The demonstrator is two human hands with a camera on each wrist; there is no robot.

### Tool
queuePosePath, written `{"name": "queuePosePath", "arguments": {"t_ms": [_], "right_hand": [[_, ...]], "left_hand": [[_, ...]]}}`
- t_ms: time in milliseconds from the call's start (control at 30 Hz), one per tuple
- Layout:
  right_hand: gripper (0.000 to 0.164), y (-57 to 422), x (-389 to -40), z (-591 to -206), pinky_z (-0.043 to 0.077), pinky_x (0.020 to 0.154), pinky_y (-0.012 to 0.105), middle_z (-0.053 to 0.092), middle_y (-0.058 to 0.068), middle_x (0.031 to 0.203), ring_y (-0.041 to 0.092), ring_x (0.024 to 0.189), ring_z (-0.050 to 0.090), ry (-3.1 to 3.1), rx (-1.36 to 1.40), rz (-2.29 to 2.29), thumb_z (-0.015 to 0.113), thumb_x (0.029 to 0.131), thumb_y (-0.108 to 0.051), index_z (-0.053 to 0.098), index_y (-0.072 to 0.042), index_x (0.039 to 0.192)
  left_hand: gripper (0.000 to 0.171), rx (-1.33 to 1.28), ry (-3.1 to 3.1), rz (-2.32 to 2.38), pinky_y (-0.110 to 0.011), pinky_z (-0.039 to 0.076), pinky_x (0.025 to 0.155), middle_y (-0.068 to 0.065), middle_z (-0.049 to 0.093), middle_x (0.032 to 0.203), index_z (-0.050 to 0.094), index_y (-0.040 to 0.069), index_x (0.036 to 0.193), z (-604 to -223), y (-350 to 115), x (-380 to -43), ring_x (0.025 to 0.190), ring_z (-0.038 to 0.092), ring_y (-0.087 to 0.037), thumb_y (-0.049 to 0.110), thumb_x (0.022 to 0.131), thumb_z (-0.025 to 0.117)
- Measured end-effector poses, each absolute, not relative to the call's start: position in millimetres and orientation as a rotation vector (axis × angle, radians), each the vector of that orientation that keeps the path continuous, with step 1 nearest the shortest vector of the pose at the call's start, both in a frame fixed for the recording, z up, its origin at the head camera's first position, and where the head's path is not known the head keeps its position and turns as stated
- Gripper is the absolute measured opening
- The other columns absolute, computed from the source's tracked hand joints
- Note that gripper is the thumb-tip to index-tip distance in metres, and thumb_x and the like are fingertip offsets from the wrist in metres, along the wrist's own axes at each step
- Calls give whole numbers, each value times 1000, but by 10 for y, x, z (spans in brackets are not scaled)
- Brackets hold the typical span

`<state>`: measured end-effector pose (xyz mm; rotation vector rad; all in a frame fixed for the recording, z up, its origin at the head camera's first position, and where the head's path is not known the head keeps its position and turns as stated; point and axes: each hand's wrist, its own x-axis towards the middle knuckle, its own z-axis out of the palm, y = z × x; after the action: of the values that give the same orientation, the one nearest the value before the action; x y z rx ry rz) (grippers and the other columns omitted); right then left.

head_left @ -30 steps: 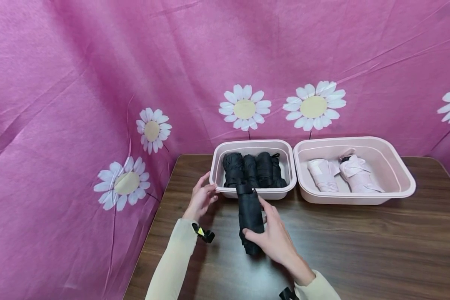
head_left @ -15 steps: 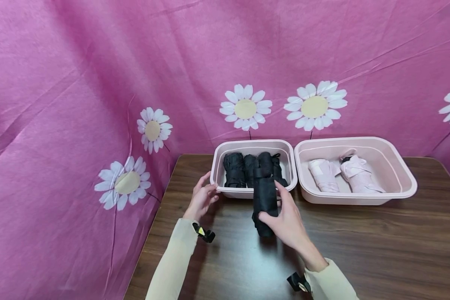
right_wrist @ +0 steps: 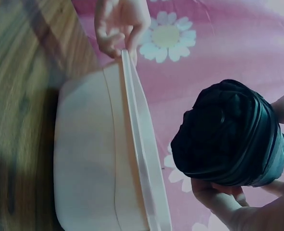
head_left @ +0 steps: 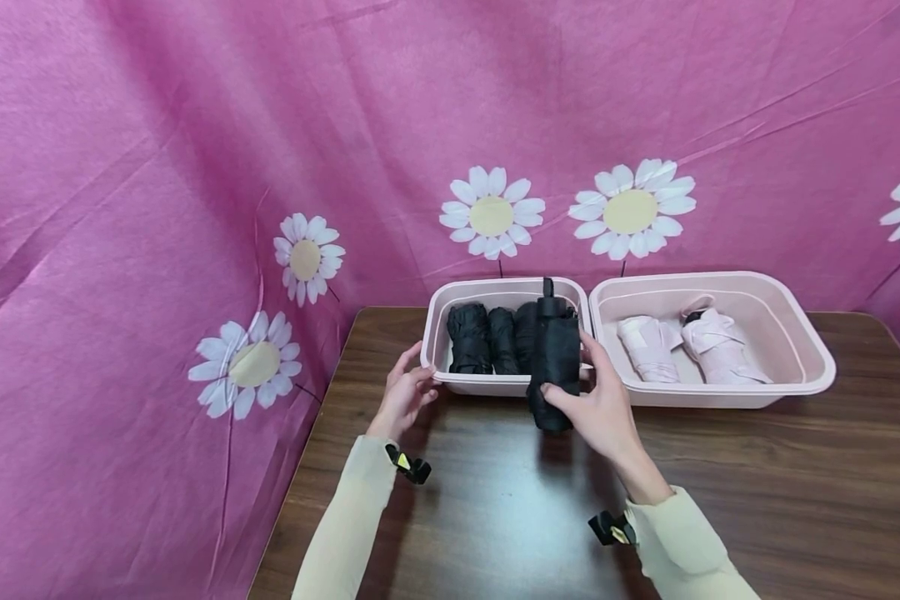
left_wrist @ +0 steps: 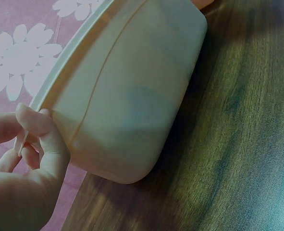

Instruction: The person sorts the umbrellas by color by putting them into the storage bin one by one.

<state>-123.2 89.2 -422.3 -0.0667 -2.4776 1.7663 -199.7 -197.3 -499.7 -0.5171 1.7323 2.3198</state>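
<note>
My right hand [head_left: 603, 404] grips a folded black umbrella [head_left: 557, 358] by its lower body, thumb on the near side. The umbrella's handle end points away, over the right part of the smaller pale pink bin [head_left: 487, 385]. In the right wrist view the bundled black cloth end of the umbrella [right_wrist: 223, 134] shows, above the bin's rim. My left hand [head_left: 402, 400] pinches the left end of that bin's rim between thumb and fingers, as the left wrist view also shows [left_wrist: 36, 159]. Several folded black umbrellas [head_left: 468, 337] lie side by side inside it, the rightmost hidden behind the held one.
A larger pale pink bin [head_left: 795, 342] stands right beside the smaller one, with two folded light pink umbrellas [head_left: 720, 350] in it. Both bins sit at the back of a brown wooden table [head_left: 480, 517], against a pink curtain [head_left: 390, 167] printed with white daisies.
My right hand has carried the black umbrella rightward and away from me, from in front of the smaller bin to over its right part. The left hand stays on the rim.
</note>
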Motion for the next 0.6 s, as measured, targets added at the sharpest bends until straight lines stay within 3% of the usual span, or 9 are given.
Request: {"name": "queuePosePath", "arguments": {"t_ms": [333, 600], "right_hand": [[82, 1032, -1488, -4249, 47, 69, 11, 55, 16, 122, 13, 92, 56, -2370, -168, 1783, 74, 78, -10, 36, -21, 149], [77, 1076, -1642, -4252, 44, 73, 8, 54, 18, 128, 26, 106, 57, -2341, -298, 1817, 73, 78, -11, 39, -14, 147]], "left_hand": [[59, -505, 1715, 2314, -21, 48, 54, -7, 57, 95, 43, 23, 144, -4994, -1977, -1999, 67, 60, -12, -1, 91, 54], [58, -506, 1703, 2323, -20, 47, 52, -5, 59, 87, 44, 23, 143, -4973, -1980, -1999, 67, 60, -13, -3, 92, 53]]}}
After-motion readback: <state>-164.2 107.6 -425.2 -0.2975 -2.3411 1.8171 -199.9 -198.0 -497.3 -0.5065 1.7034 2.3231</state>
